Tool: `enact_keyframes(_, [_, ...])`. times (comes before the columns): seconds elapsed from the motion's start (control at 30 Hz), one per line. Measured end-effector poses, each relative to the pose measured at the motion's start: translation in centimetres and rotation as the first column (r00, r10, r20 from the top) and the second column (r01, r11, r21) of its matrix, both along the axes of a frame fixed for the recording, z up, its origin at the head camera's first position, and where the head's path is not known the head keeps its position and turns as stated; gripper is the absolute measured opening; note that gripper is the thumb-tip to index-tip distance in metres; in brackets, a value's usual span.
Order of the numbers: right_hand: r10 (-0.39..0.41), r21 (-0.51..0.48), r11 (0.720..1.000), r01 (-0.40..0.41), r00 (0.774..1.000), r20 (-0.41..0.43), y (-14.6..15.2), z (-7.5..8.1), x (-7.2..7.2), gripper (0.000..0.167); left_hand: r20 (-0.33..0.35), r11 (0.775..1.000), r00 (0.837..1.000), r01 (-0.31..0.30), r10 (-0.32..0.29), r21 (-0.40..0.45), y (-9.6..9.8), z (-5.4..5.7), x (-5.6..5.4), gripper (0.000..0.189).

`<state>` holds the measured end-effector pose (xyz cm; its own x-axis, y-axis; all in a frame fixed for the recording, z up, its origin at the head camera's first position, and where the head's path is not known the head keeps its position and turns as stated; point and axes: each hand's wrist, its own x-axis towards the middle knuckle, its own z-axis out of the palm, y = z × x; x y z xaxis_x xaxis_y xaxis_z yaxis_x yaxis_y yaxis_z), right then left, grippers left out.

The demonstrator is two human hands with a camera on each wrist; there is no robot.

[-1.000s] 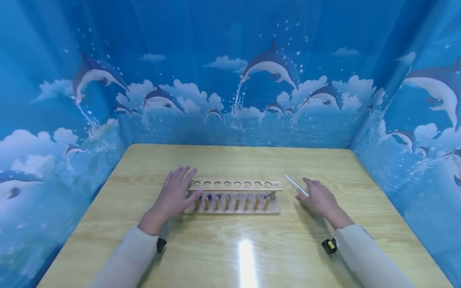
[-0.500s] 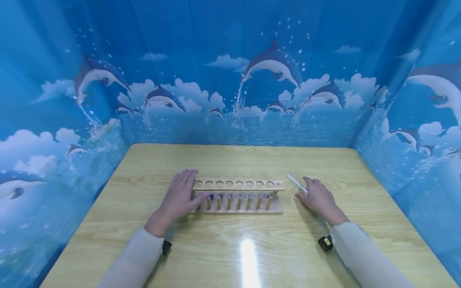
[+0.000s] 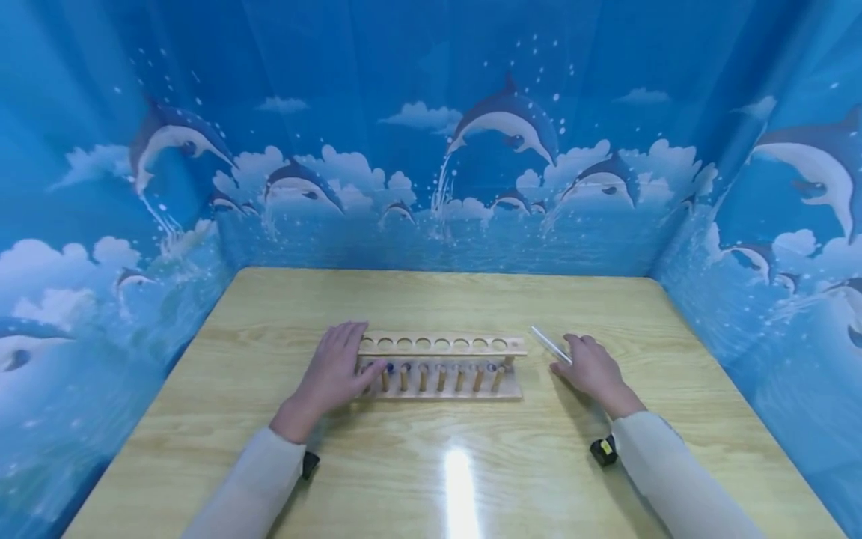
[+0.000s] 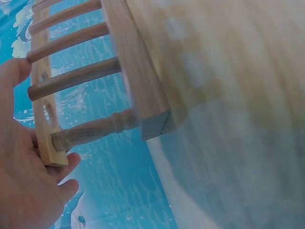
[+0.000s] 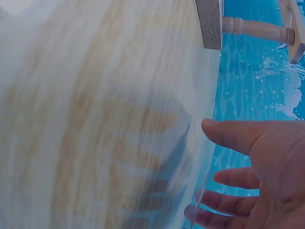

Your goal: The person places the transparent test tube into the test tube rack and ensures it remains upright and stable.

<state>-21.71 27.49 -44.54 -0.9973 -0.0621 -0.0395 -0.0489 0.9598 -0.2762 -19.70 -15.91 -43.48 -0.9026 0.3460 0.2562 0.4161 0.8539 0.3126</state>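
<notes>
A wooden test tube rack (image 3: 441,353) stands on the table, with a row of round holes in its top rail and upright pegs along its base. My left hand (image 3: 330,365) grips its left end. In the left wrist view, the thumb (image 4: 16,71) is on the near side of the rail and other fingers reach behind it. A clear, thin tube (image 3: 548,343) lies slanted to the right of the rack. My right hand (image 3: 595,372) is at the tube's near end, thumb apart from the other fingers; in the right wrist view those fingers (image 5: 228,202) extend loosely beside it.
The light wood-grain table (image 3: 377,471) reflects a bright strip of light near its front. Blue dolphin-print curtains (image 3: 431,239) enclose its back and sides. Small dark blue round spots (image 3: 390,367) show on the rack's base.
My left hand's fingers have drawn together from a spread pose and settled around the rack's left end. The right hand and the tube have hardly moved.
</notes>
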Motion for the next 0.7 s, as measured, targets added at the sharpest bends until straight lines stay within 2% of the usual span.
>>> enact_keyframes(0.2, [0.014,-0.009,1.000,-0.014,1.000,0.008,0.30,0.11,-0.38,0.066,0.025,1.000,1.000,0.005,-0.005,-0.017,0.16,-0.05,-0.14,0.074])
enact_keyframes(0.4, [0.013,-0.011,1.000,-0.013,1.000,0.010,0.56,-0.02,-0.78,0.064,0.017,0.999,1.000,0.009,-0.008,-0.036,0.30,-0.01,-0.23,0.078])
enact_keyframes(0.7, [-0.004,-0.014,1.000,0.005,0.999,0.047,0.63,-0.37,-0.82,0.061,0.008,0.993,0.999,-0.039,0.040,-0.113,0.63,0.00,-0.10,0.089])
